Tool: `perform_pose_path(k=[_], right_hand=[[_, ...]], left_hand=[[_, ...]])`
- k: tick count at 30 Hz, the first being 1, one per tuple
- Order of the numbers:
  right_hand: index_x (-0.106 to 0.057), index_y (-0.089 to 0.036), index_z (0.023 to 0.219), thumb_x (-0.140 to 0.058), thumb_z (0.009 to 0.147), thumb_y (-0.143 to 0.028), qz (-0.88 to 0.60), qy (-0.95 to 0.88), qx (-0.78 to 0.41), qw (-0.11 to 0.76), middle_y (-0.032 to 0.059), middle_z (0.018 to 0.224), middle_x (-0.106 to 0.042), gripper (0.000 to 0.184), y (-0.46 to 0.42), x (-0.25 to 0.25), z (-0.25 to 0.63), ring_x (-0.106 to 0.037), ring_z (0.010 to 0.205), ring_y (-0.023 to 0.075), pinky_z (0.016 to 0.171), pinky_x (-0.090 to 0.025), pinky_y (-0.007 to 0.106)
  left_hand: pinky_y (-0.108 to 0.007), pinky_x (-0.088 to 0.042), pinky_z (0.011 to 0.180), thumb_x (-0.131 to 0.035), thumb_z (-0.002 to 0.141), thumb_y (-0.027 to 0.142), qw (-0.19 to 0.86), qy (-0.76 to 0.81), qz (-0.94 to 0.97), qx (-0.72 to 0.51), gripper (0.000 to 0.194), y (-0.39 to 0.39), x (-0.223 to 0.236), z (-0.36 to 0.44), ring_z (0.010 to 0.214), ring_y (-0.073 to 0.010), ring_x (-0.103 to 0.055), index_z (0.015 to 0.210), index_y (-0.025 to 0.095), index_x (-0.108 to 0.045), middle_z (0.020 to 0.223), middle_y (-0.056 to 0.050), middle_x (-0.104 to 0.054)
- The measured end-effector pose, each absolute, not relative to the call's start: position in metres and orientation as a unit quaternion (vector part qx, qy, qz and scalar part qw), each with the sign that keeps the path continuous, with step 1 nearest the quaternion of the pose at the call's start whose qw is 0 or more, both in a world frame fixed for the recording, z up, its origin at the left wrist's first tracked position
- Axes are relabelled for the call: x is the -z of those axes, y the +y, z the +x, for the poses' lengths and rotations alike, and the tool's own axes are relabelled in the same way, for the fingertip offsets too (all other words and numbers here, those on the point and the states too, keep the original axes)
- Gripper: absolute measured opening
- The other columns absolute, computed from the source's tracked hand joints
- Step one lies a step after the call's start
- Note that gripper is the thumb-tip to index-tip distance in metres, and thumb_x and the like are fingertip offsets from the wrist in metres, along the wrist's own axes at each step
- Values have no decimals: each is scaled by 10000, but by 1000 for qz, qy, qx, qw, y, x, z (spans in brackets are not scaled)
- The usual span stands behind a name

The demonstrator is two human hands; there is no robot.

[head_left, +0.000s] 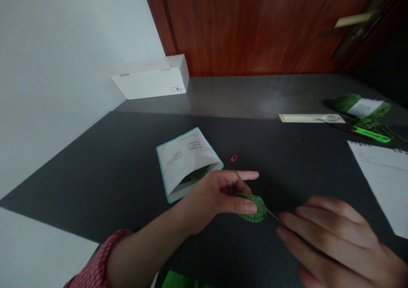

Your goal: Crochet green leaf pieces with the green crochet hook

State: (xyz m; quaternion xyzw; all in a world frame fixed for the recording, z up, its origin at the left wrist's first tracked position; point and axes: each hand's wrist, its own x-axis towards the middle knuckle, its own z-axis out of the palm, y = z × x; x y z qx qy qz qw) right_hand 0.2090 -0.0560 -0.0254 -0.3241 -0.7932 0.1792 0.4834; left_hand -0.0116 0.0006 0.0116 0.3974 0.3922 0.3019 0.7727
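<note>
My left hand point(213, 196) pinches a small round piece of green crochet point(255, 209) between thumb and fingers, with its forefinger raised. A thin crochet hook point(266, 207) runs from the piece towards my right hand point(338, 241), whose fingers hold it. A fine green strand point(241, 181) rises from the piece across my left fingers. The hook's tip is hidden in the stitches.
A white teal-edged pouch point(188, 162) holding something green lies left of my hands, near a pink stitch marker point(233, 158). Far right are a green yarn ball point(344, 103), green-handled scissors point(371, 134) and a lined paper sheet point(382, 182). A white box point(151, 79) stands by a wooden door point(255, 24).
</note>
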Motion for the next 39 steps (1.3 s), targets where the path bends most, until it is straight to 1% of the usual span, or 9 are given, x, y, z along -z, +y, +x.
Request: perform_pose_path(k=[2, 4, 8, 11, 17, 24, 31, 34, 39], right_hand=[[-721, -269, 1108, -558, 939, -416, -252, -863, -71, 431, 14, 936, -793, 277, -53, 19, 216, -684, 842, 234, 875, -467, 403], [-722, -230, 1067, -476, 980, -385, -234, -872, -98, 418, 40, 866, -779, 303, -46, 12, 221, -675, 789, 237, 792, -485, 403], [-708, -243, 923, -466, 976, -357, -247, -752, -351, 500, 41, 713, -701, 272, -36, 5, 214, -617, 657, 213, 616, -469, 367], [-703, -237, 804, -451, 973, -371, -287, -576, -521, 560, 29, 613, -641, 333, -34, 6, 199, -558, 610, 189, 582, -440, 334], [-631, -215, 665, -479, 955, -379, -324, -357, -695, 533, -2, 569, -546, 366, -29, 14, 181, -496, 576, 141, 581, -439, 273], [-695, -239, 756, -462, 975, -401, -291, -518, -609, 526, 10, 624, -635, 358, -33, 9, 194, -547, 635, 165, 631, -439, 309], [-619, -244, 951, -422, 1003, -335, -188, -768, -464, 399, 25, 750, -642, 223, -33, -3, 220, -615, 701, 190, 684, -487, 379], [-590, -226, 963, -396, 1010, -302, -147, -831, -401, 356, 34, 744, -642, 213, -31, -7, 224, -615, 669, 186, 660, -502, 377], [-578, -231, 880, -383, 1014, -352, -183, -828, -355, 394, 18, 667, -608, 266, -40, -6, 216, -557, 610, 164, 581, -463, 332]], left_hand=[[-281, -436, 768, -856, 597, 173, 772, 390, 413, -284, 462, 1, -12, -13, 714, -111, -580, 1040, 168, -725, 924, -28, -691], [-271, -430, 778, -838, 630, 172, 774, 379, 425, -277, 436, 0, -12, -13, 735, -106, -581, 1051, 185, -727, 932, -17, -691], [-236, -433, 741, -798, 660, 126, 812, 331, 403, -262, 436, 0, -9, -14, 712, -81, -571, 1085, 201, -731, 819, 18, -656], [-207, -423, 697, -786, 658, 122, 847, 277, 380, -247, 442, 1, -7, -14, 703, -68, -554, 1093, 181, -731, 801, 14, -630], [-227, -439, 698, -782, 668, 132, 842, 294, 371, -258, 437, 2, -5, -14, 707, -85, -568, 1097, 196, -730, 819, -3, -649], [-231, -413, 666, -771, 645, 143, 867, 274, 370, -188, 480, 2, 0, -16, 695, -93, -561, 1121, 172, -712, 780, 0, -652], [-215, -387, 619, -795, 611, 195, 909, 212, 348, -85, 477, 5, 8, -16, 672, -84, -548, 1080, 154, -716, 777, 22, -638], [-222, -404, 654, -780, 645, 202, 920, 192, 336, -56, 521, 6, 8, -15, 698, -85, -566, 1154, 142, -687, 809, 17, -633], [-227, -404, 659, -754, 676, 210, 923, 167, 344, -44, 579, 4, 10, -16, 690, -86, -551, 1236, 120, -637, 804, 11, -622]])
